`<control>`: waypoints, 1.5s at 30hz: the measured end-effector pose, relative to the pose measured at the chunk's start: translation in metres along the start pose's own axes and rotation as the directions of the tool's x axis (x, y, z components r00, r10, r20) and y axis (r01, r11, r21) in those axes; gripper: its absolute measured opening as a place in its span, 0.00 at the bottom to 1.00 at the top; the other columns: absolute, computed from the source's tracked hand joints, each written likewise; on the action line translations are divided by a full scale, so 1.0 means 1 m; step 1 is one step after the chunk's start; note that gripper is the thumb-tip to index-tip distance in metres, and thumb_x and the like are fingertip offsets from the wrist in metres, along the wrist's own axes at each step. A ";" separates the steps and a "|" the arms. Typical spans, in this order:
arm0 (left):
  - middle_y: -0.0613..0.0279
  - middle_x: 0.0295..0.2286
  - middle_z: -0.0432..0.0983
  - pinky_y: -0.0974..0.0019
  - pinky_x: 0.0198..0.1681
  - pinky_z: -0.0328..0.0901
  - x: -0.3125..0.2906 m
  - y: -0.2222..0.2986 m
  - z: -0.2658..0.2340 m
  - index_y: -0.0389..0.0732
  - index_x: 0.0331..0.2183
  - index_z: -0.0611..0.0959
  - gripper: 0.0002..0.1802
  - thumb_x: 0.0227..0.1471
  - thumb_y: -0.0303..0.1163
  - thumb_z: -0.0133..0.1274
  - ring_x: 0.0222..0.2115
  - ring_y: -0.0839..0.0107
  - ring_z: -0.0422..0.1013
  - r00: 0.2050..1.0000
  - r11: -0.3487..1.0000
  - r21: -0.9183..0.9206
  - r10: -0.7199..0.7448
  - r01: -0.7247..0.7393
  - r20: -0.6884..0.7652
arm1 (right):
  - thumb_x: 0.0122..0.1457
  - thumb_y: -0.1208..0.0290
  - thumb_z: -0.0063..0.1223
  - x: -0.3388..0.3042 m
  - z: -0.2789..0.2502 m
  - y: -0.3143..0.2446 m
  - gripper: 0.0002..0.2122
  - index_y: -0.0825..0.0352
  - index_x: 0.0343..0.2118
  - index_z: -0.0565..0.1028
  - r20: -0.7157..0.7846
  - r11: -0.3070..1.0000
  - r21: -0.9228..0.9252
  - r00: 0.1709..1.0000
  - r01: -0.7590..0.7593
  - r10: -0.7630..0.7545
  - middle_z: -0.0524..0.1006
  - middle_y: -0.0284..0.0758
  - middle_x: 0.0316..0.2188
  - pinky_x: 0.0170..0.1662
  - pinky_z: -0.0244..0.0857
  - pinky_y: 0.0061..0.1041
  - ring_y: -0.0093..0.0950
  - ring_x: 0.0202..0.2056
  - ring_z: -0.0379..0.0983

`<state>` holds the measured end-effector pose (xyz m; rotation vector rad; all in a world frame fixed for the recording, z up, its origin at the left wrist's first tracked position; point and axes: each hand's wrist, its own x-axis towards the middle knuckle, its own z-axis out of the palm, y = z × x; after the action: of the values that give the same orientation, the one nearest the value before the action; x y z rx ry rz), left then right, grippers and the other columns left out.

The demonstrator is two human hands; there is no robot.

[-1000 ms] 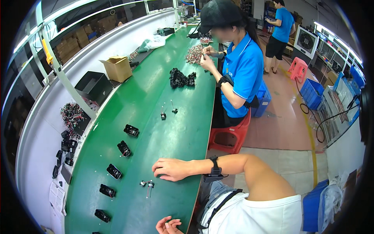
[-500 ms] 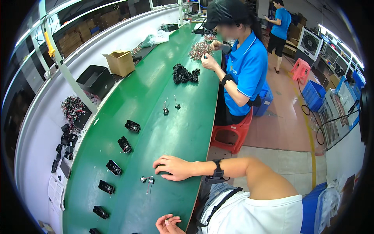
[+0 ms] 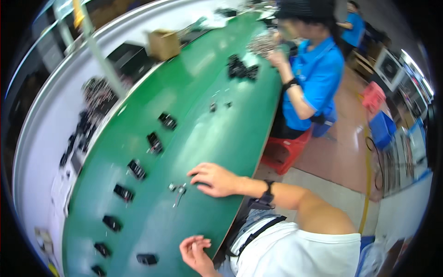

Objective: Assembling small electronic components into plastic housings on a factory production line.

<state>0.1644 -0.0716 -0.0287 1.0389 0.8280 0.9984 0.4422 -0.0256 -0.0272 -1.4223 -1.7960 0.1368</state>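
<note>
My right hand (image 3: 213, 179), with a black strap on its wrist, hovers low over or rests on the green table (image 3: 207, 138). Its fingers are spread and nothing shows in them. Just left of its fingertips lie small parts with thin wires (image 3: 179, 188). My left hand (image 3: 195, 251) is at the near edge, fingers loosely bent and apart, with no object visible. A black plastic housing (image 3: 146, 259) lies to its left. Several similar black housings (image 3: 137, 169) form a line along the table. Motion blur hides finer detail.
Beyond my right hand lie two small wired parts (image 3: 213, 107) and a pile of black parts (image 3: 242, 68). A co-worker in a blue shirt (image 3: 318, 67) sits on a red stool (image 3: 288, 150), hands at a wire bundle (image 3: 264, 44). A cardboard box (image 3: 164, 45) and black bin (image 3: 128, 60) stand behind.
The whole view has swung and blurred, bringing the black housing near my left hand into sight. Both hands stay near the same places, and the wired parts still lie beside my right hand.
</note>
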 end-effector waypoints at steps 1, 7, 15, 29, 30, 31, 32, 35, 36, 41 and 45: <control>0.54 0.37 0.73 0.60 0.45 0.67 0.002 0.007 0.001 0.33 0.45 0.72 0.14 0.57 0.27 0.45 0.40 0.62 0.70 0.997 0.998 0.042 -0.044 0.042 0.061 | 0.49 0.74 0.56 0.001 0.000 0.000 0.10 0.64 0.36 0.75 0.007 1.000 -0.005 1.000 -0.023 0.023 0.73 0.38 0.45 0.52 0.62 0.37 0.39 0.47 0.68; 0.49 0.36 0.74 0.55 0.47 0.64 0.006 0.043 -0.029 0.30 0.37 0.75 0.14 0.45 0.23 0.53 0.38 0.53 0.71 0.821 0.564 0.765 0.564 -0.309 -0.084 | 0.49 0.74 0.56 0.000 -0.015 -0.012 0.10 0.63 0.37 0.75 0.046 0.990 -0.091 0.992 -0.110 0.115 0.73 0.36 0.47 0.53 0.61 0.37 0.40 0.49 0.67; 0.49 0.59 0.54 0.46 0.61 0.45 0.022 0.045 -0.078 0.41 0.56 0.67 0.35 0.47 0.34 0.59 0.60 0.45 0.50 0.882 0.077 0.992 0.453 0.102 -0.126 | 0.47 0.76 0.58 0.015 -0.014 -0.023 0.13 0.65 0.38 0.75 0.108 0.991 -0.045 0.986 -0.126 0.130 0.73 0.37 0.46 0.51 0.63 0.36 0.40 0.49 0.66; 0.47 0.51 0.67 0.52 0.56 0.60 0.033 0.042 -0.071 0.38 0.35 0.78 0.13 0.42 0.22 0.56 0.54 0.45 0.62 0.856 0.357 0.931 0.503 -0.079 -0.120 | 0.48 0.80 0.57 0.054 0.023 -0.028 0.09 0.66 0.34 0.76 0.207 0.995 0.084 0.978 -0.049 0.031 0.74 0.37 0.40 0.45 0.65 0.34 0.39 0.43 0.69; 0.46 0.50 0.67 0.53 0.55 0.61 0.031 0.044 -0.074 0.38 0.35 0.78 0.13 0.42 0.22 0.56 0.53 0.45 0.63 0.851 0.354 0.932 0.510 -0.076 -0.124 | 0.48 0.80 0.57 0.057 0.024 -0.030 0.08 0.66 0.33 0.76 0.237 0.995 0.096 0.972 -0.034 0.010 0.74 0.37 0.38 0.43 0.66 0.33 0.39 0.41 0.70; 0.46 0.49 0.68 0.53 0.54 0.62 0.031 0.046 -0.076 0.37 0.34 0.77 0.12 0.42 0.22 0.56 0.51 0.45 0.64 0.845 0.355 0.931 0.519 -0.078 -0.127 | 0.48 0.81 0.57 0.061 0.022 -0.037 0.07 0.67 0.32 0.76 0.242 0.989 0.136 0.970 -0.054 0.020 0.74 0.38 0.36 0.42 0.66 0.32 0.39 0.39 0.71; 0.46 0.48 0.68 0.53 0.52 0.62 0.034 0.051 -0.074 0.37 0.35 0.76 0.13 0.42 0.22 0.56 0.50 0.45 0.65 0.861 0.408 0.906 0.496 -0.113 -0.116 | 0.48 0.81 0.57 0.065 0.020 -0.044 0.08 0.68 0.32 0.76 0.256 0.983 0.155 0.965 -0.102 0.059 0.74 0.39 0.35 0.41 0.66 0.31 0.39 0.38 0.72; 0.47 0.47 0.68 0.56 0.49 0.65 0.058 0.058 -0.061 0.38 0.39 0.74 0.17 0.43 0.25 0.57 0.47 0.48 0.68 0.901 0.482 0.843 0.433 -0.241 0.010 | 0.48 0.85 0.55 0.077 0.014 -0.050 0.11 0.71 0.35 0.74 0.285 0.984 0.159 0.958 -0.085 0.037 0.69 0.38 0.35 0.34 0.67 0.23 0.30 0.32 0.71; 0.47 0.47 0.68 0.56 0.49 0.65 0.065 0.063 -0.054 0.38 0.41 0.73 0.18 0.45 0.27 0.55 0.48 0.49 0.67 0.914 0.543 0.795 0.403 -0.270 0.036 | 0.47 0.85 0.56 0.082 0.017 -0.054 0.11 0.71 0.36 0.74 0.334 0.977 0.184 0.942 -0.104 0.037 0.69 0.38 0.34 0.34 0.66 0.23 0.27 0.30 0.70; 0.52 0.34 0.74 0.58 0.40 0.66 0.133 0.036 -0.014 0.36 0.36 0.75 0.09 0.53 0.29 0.47 0.37 0.58 0.71 0.878 0.727 0.524 0.468 -0.445 0.096 | 0.48 0.84 0.56 0.088 0.043 -0.052 0.12 0.70 0.37 0.72 0.399 0.951 0.303 0.914 -0.061 -0.069 0.68 0.34 0.32 0.31 0.61 0.19 0.21 0.28 0.65; 0.64 0.22 0.75 0.70 0.24 0.66 0.155 0.023 0.008 0.35 0.35 0.76 0.12 0.57 0.35 0.48 0.20 0.78 0.70 0.940 0.928 0.169 0.339 -0.331 -0.021 | 0.51 0.81 0.56 0.064 0.055 -0.019 0.10 0.69 0.36 0.68 0.339 0.822 0.492 0.933 -0.285 0.121 0.67 0.31 0.33 0.32 0.59 0.17 0.17 0.30 0.64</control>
<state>0.2176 0.0759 -0.0174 1.3317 0.7971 1.2656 0.3904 0.0434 -0.0200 -1.2144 -1.6387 0.9402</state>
